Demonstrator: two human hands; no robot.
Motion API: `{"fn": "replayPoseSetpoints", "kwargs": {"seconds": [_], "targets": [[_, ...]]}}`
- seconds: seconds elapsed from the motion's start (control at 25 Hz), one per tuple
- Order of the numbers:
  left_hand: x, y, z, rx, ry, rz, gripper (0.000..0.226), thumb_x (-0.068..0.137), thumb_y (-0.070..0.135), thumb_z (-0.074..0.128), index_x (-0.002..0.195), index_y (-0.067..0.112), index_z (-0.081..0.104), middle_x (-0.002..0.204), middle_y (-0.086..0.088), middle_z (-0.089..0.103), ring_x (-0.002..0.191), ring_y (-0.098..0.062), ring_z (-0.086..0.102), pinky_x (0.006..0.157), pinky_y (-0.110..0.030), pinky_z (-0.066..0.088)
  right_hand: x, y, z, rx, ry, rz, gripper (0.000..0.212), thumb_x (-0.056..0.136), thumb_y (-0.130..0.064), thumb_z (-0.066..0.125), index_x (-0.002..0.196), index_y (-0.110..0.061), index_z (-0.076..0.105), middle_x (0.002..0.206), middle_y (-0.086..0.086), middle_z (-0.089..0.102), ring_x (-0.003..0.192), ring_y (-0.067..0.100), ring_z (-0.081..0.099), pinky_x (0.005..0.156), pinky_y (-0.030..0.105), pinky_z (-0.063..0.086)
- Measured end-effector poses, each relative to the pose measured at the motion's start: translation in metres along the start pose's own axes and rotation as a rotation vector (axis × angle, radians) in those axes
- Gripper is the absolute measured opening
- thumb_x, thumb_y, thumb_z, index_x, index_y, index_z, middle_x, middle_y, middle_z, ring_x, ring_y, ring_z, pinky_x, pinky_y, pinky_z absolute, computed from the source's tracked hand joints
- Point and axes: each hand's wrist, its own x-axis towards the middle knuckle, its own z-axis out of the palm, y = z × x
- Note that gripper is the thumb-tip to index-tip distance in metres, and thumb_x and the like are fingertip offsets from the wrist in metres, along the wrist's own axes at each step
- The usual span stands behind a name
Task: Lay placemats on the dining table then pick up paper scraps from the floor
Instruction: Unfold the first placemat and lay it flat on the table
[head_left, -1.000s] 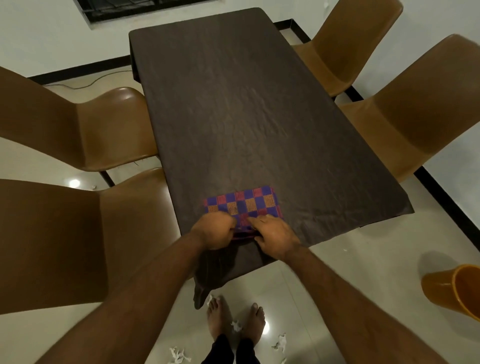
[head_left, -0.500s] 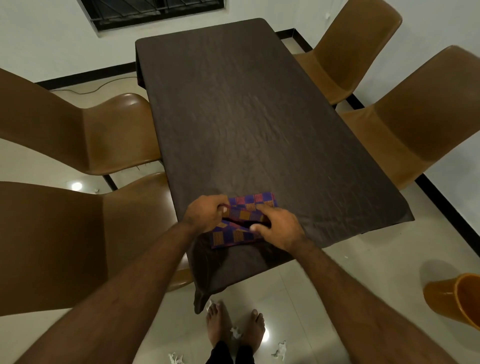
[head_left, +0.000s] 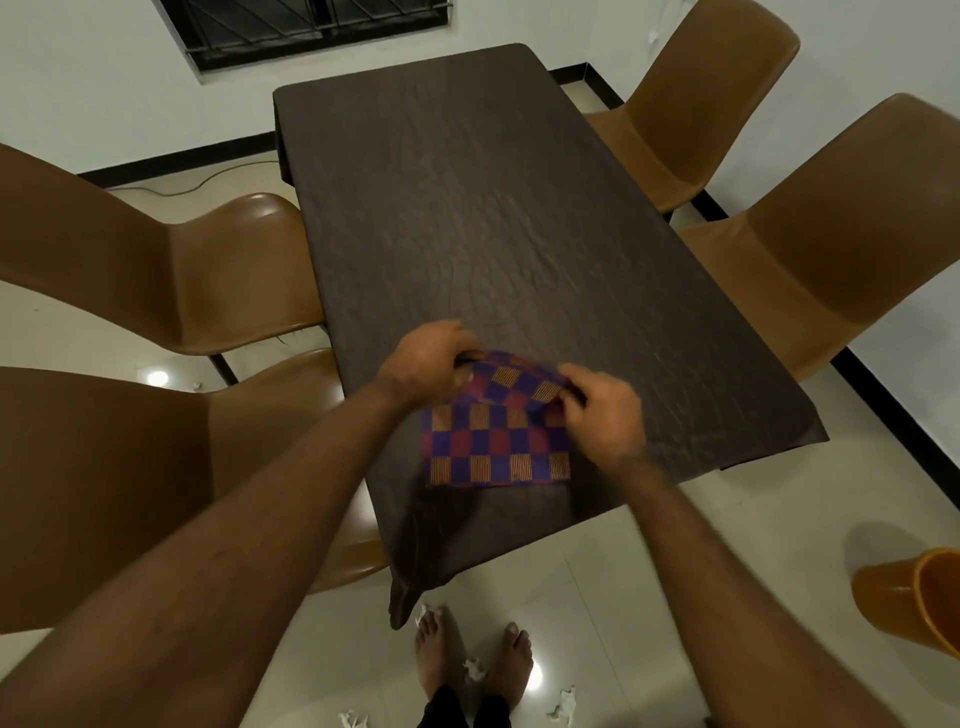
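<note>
A checked placemat (head_left: 493, 441) in blue, red and orange lies near the front edge of the dark dining table (head_left: 493, 208), partly unfolded. My left hand (head_left: 426, 364) pinches its far left corner. My right hand (head_left: 602, 410) pinches the far right fold. The far half is lifted off the table and the near half lies flat. White paper scraps lie on the floor by my bare feet: one scrap (head_left: 474, 669) between them, one scrap (head_left: 563, 702) to the right, one scrap (head_left: 353, 719) to the left.
Two brown chairs (head_left: 218, 270) stand at the table's left side and two brown chairs (head_left: 831, 249) at its right. An orange bin (head_left: 919, 597) lies tipped on the floor at the right. A small paper scrap (head_left: 197, 385) lies under the left chairs.
The placemat has been pulled open from a small folded bundle to roughly twice the size. Both hands moved farther onto the table and apart, lifting the far fold.
</note>
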Motion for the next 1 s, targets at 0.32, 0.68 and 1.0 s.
{"fn": "replayPoseSetpoints", "kwargs": {"seconds": [0.32,0.68,1.0], "targets": [[0.073,0.061,-0.066,-0.3,0.631,0.227,0.019,0.082,0.001,0.065,0.089,0.01,0.081,0.085,-0.002,0.076,0.079,-0.011,0.069,0.073,-0.022,0.054,0.022,-0.04,-0.148,0.096,0.508,-0.156,0.025,0.094,-0.024,0.063,0.116,-0.013,0.069,0.101,0.002,0.07,0.09,0.009,0.057,0.075,0.019,0.048],[0.029,-0.034,0.021,-0.222,0.358,0.05,0.034,0.069,-0.002,0.06,0.092,0.008,0.083,0.097,-0.012,0.078,0.09,-0.026,0.074,0.087,-0.015,0.046,-0.036,-0.048,0.019,0.08,0.145,-0.242,0.034,0.075,-0.001,0.07,0.108,-0.009,0.071,0.105,0.006,0.071,0.095,0.024,0.061,0.084,0.038,0.051],[-0.014,-0.088,0.075,-0.01,-0.071,-0.146,0.028,0.097,0.011,0.064,0.121,0.021,0.074,0.133,-0.004,0.066,0.125,-0.022,0.061,0.106,-0.037,0.05,-0.07,-0.043,0.13,0.051,-0.241,-0.02,0.035,0.091,-0.017,0.063,0.126,-0.017,0.061,0.121,0.003,0.064,0.112,0.02,0.056,0.097,0.037,0.05]]}}
